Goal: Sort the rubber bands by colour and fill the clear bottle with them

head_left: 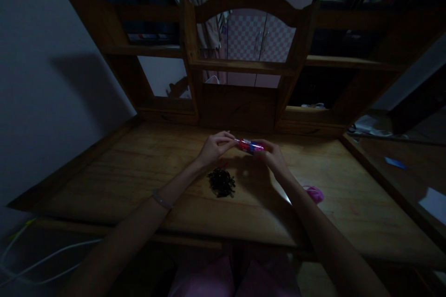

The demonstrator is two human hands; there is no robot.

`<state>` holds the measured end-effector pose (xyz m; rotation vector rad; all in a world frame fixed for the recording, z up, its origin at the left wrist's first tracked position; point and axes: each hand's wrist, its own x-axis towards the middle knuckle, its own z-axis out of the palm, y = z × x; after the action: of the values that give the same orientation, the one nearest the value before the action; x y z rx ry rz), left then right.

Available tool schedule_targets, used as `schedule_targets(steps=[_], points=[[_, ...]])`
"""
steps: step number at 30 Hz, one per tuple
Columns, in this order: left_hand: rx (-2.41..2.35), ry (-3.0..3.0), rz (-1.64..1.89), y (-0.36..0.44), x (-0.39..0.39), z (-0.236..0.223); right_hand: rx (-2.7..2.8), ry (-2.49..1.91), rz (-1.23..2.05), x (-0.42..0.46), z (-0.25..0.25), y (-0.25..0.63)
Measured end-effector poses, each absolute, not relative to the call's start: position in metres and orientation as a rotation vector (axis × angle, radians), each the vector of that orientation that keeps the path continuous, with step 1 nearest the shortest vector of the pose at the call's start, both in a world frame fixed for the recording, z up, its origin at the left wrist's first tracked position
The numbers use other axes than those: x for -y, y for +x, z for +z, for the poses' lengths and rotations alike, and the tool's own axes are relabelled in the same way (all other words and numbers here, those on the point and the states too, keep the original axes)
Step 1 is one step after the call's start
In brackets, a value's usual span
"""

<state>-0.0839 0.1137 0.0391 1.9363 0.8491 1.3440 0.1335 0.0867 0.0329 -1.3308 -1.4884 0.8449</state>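
Note:
A small, shiny cylinder (250, 146) in red, blue and pink, like a plastic bottle or tube, lies level above the wooden desk. My right hand (271, 153) is closed around its right end. At its left end, the fingertips of my left hand (216, 147) press together on the narrow tip; whether they pinch anything smaller does not show. Below my left hand, a loose heap of small black pieces (222, 182) rests on the desk, their kind too dark to tell. A thin red bit (223, 165) lies at the heap's upper edge.
Beside my right forearm lies a pink item (314, 194). Wooden shelves (240, 68) rise along the desk's (167, 148) back edge. A white cable (49, 260) hangs at lower left. Farther right, a blue card (395, 163) and white paper (434, 205) lie on another surface.

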Motion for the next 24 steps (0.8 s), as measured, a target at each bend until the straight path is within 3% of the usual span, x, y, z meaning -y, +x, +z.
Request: schedule_targets(steps=[5,14,24], points=[[-1.032,1.992,1.402,-0.095,-0.123,0.046,1.48,-1.333,0.853,-0.086,0.036,0.135],[-1.152,1.999,0.561,-0.13,-0.134,0.013,1.446,-1.33,0.857,-0.081,0.044,0.134],[-1.195,2.243,0.405,-0.117,-0.12,0.022,1.47,-1.35,0.816,-0.083,0.043,0.133]])
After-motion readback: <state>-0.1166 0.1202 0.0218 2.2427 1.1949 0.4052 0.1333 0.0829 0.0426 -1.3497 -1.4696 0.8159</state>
